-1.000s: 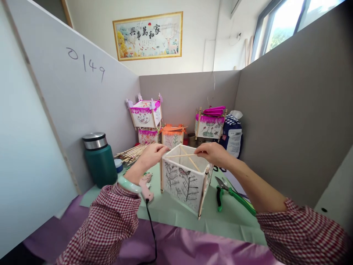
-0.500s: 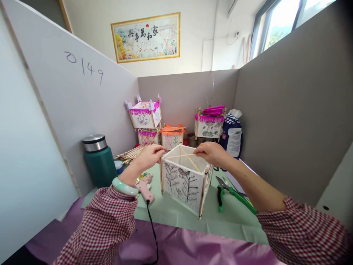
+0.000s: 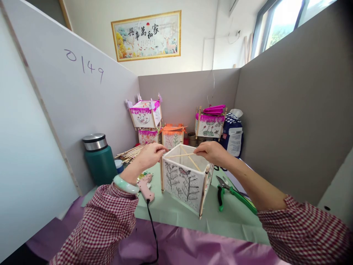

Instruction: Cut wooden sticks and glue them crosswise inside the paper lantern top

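A square lantern [image 3: 183,186] stands upright on the green table cover, white panels drawn with dark trees and held between wooden corner posts. Across its open top, thin wooden sticks [image 3: 180,155] form a cross. At the lantern's top left corner, my left hand [image 3: 147,158] is closed in a pinch by the post. My right hand [image 3: 212,151] pinches at the right end of one crossed stick; its fingertips partly hide that end. A pink glue gun [image 3: 146,188] with a black cord lies left of the lantern. Green-handled pruning shears [image 3: 234,194] rest at its right.
Left stand a green flask [image 3: 99,162] and a blue-white jar [image 3: 119,166], near a bundle of sticks [image 3: 129,153]. Finished-looking lanterns with pink [image 3: 145,116] and orange [image 3: 172,136] fringes are at the back. A blue tissue pack [image 3: 233,136] is behind right. Grey partitions [image 3: 187,90] enclose the table.
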Motion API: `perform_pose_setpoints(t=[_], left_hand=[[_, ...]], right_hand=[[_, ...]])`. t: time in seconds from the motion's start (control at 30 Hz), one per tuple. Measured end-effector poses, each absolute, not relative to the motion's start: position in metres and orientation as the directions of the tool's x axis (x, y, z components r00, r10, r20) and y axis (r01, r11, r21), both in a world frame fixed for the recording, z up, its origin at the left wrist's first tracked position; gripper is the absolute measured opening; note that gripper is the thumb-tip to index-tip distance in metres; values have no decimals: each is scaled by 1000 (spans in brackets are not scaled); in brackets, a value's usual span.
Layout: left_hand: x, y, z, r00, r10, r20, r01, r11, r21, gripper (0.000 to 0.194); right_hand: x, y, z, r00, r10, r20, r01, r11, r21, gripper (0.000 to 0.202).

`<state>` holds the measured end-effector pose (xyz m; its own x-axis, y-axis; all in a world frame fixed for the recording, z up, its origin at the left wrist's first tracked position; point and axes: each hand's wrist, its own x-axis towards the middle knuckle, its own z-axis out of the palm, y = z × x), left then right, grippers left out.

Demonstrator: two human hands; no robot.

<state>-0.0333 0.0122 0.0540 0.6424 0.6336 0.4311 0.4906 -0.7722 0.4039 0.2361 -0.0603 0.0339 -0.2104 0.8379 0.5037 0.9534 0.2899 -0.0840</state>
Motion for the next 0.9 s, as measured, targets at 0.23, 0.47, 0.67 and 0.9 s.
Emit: perform_pose_setpoints(t=[0.23,0.47,0.67,0.9], left_hand=[[-14,5,61,688,609,394,599,-783,166,27],[6,-5,62,639,699,322,712,-696,97,23],[5,-1,59,641,692,332,697,-706,126,22],[4,3,57,652,673,349,658,-731,182,22]], right_hand=[[236,-60,38,-203,852,483,952,286,-105,22],[230,-63,38,-115,840,531,939,267,-218,19],[257,-76,29,265,655,707,868,157,-470,33],[295,-74,3,563,647,515,652,35,-757,41]])
